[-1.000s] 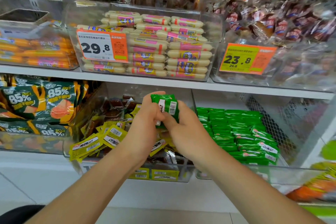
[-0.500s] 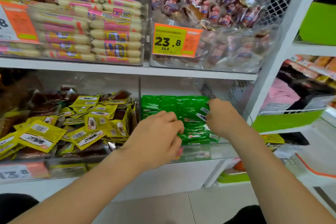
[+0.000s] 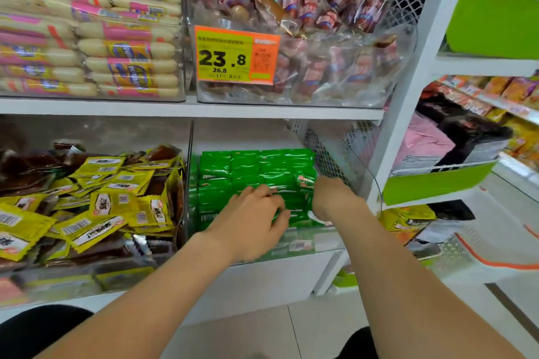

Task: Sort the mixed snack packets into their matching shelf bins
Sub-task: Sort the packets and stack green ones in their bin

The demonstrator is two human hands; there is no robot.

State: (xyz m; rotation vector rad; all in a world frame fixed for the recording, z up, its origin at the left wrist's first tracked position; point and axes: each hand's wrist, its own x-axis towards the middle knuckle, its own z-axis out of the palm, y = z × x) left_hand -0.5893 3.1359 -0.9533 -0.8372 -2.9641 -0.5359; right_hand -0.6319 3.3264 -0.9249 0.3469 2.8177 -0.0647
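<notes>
Rows of green snack packets (image 3: 256,166) fill a clear bin (image 3: 306,243) on the lower shelf. My left hand (image 3: 250,218) lies palm down on the front rows, its fingers bent and spread over the packets with nothing lifted. My right hand (image 3: 329,198) is at the bin's right side, its fingertips hidden. It pinches one green packet (image 3: 304,182) that stands tilted against the stacked rows. The neighbouring clear bin (image 3: 87,268) on the left holds a loose heap of yellow packets (image 3: 110,204) mixed with dark brown ones.
On the shelf above stand bins of pink-and-yellow sausages (image 3: 116,49) and red-wrapped snacks (image 3: 320,17), the latter with an orange 23.8 price tag (image 3: 236,57). A white upright post (image 3: 408,96) and wire mesh (image 3: 329,151) close off the right. More shelves lie beyond.
The stack of green packets went from between both hands down into the green bin. My view swung right and closer. Both hands now rest lower among the rows.
</notes>
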